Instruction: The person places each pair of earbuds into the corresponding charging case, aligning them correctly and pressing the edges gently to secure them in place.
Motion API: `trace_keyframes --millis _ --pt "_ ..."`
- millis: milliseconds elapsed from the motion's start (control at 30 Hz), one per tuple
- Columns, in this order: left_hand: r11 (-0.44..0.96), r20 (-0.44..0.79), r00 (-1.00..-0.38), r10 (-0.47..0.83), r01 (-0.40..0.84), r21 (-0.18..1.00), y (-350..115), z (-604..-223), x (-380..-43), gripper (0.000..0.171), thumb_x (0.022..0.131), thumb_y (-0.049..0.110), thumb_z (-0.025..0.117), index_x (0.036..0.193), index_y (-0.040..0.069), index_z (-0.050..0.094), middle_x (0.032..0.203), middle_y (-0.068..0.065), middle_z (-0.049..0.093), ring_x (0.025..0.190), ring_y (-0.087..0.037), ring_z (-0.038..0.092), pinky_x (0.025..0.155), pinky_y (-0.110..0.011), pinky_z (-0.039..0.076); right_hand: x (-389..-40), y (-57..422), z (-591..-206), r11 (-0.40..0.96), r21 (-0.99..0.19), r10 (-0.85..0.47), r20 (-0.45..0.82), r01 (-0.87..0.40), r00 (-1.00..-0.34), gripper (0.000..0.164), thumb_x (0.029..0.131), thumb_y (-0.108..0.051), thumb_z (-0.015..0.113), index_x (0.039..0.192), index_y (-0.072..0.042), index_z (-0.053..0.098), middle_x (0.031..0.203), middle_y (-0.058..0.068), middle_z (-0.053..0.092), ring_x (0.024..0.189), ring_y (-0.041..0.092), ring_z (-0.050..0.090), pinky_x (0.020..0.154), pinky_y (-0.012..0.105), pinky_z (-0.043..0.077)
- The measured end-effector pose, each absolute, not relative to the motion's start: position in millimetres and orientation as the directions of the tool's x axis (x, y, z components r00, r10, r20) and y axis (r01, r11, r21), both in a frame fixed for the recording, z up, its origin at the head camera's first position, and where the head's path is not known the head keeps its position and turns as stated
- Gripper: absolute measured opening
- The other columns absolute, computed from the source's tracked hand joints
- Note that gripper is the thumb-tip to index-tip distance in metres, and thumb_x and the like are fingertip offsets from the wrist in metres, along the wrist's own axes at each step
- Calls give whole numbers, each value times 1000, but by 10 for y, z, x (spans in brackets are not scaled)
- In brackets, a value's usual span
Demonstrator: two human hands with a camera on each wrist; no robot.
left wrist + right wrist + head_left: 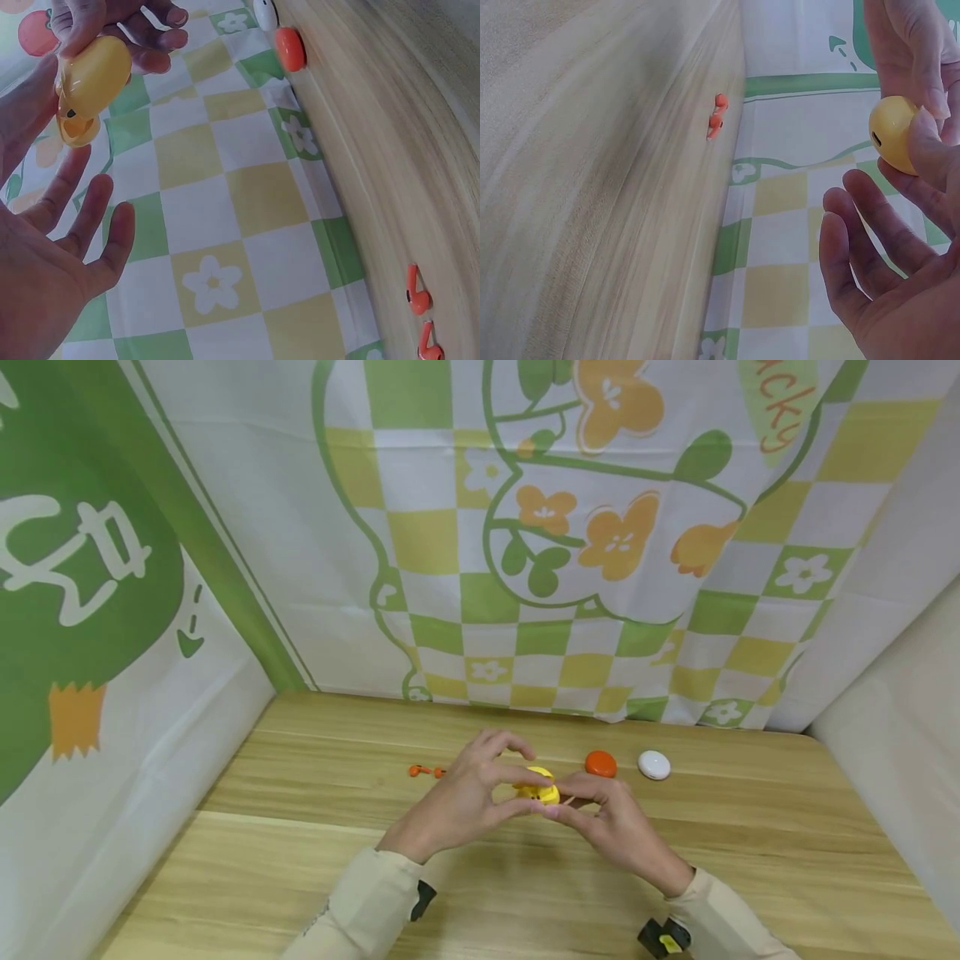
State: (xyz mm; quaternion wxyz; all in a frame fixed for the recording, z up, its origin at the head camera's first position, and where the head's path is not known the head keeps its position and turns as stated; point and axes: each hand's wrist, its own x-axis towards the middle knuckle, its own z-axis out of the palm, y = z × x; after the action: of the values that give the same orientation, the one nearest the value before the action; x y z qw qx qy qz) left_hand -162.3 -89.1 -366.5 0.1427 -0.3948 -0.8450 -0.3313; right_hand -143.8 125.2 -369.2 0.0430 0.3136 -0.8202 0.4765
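Note:
A yellow earbud case (542, 795) is held up over the table between both hands, its lid partly raised; the slots inside show as dark spots. My left hand (472, 789) has its thumb at the case's near edge and its index finger on the lid, the other fingers spread apart. From the other side my right hand (611, 818) grips the case's body between thumb and index finger. In the right wrist view, a dark port shows on the smooth yellow case (892, 131). Beyond the left hand lie two orange earbuds (420, 771), one partly covered by that hand.
On the wooden table (300, 760), a round orange case (601, 764) and a round white case (654, 765) sit behind the right hand. A patterned cloth (540, 635) hangs along the back edge, with more cloth at the sides.

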Motion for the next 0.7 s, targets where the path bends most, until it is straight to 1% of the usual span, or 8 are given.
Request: trace_keyframes --millis 67,200,267,367,500,600,700 --pt "456 496 -656 568 753 473 -895 -3665 -1616 25 80 35 73 104 28 72 116 7 50 112 -10 41 95 -39 37 -1443 1256 -3695 347 -757 -474 367 -553 -800 19 83 -5 69 102 -9 72 98 0 69 84 11 63 71 33 54" --pt "395 480 -701 528 703 591 -911 -3664 -1607 25 84 34 69 108 27 71 116 8 50 111 -9 42 92 -37 41 -1442 1271 -3695 348 -770 -464 354 -535 -812 20 84 -5 69 103 -8 72 98 -1 68 83 13 63 70 31 54" --pt "367 472 -733 490 664 651 -921 -3665 -1612 25 86 33 67 109 24 71 115 9 50 110 -8 44 90 -36 43 -1440 1277 -3689 353 -778 -456 342 -520 -822 21 84 -5 68 105 -8 71 98 -1 68 83 13 63 69 30 54" --pt "368 444 -786 431 602 709 -936 -3664 -1627 26 89 36 63 109 21 70 111 11 52 108 -7 48 90 -35 44 -1436 1284 -3680 358 -787 -446 329 -503 -832 22 84 -5 68 106 -7 71 99 0 69 83 12 63 69 29 54" --pt "399 352 -854 384 497 771 -954 -3664 -1643 32 92 42 57 109 18 69 111 10 53 107 -9 50 91 -40 44 -1438 1289 -3675 353 -794 -448 320 -494 -835 22 84 -4 68 106 -5 70 99 2 69 84 11 64 70 30 54" --pt "413 272 -883 383 427 805 -960 -3671 -1656 36 93 46 52 108 17 70 113 8 55 107 -12 50 91 -43 43 -1452 1295 -3702 344 -808 -448 307 -479 -840 22 84 -4 67 106 -4 70 99 2 69 85 11 64 72 32 54" --pt "418 201 -896 396 371 829 -959 -3677 -1668 34 94 47 51 103 21 71 112 8 56 105 -12 51 90 -40 44 -1496 1319 -3787 333 -825 -445 290 -457 -847 23 84 -5 67 107 -7 70 100 0 68 86 12 64 73 34 54"
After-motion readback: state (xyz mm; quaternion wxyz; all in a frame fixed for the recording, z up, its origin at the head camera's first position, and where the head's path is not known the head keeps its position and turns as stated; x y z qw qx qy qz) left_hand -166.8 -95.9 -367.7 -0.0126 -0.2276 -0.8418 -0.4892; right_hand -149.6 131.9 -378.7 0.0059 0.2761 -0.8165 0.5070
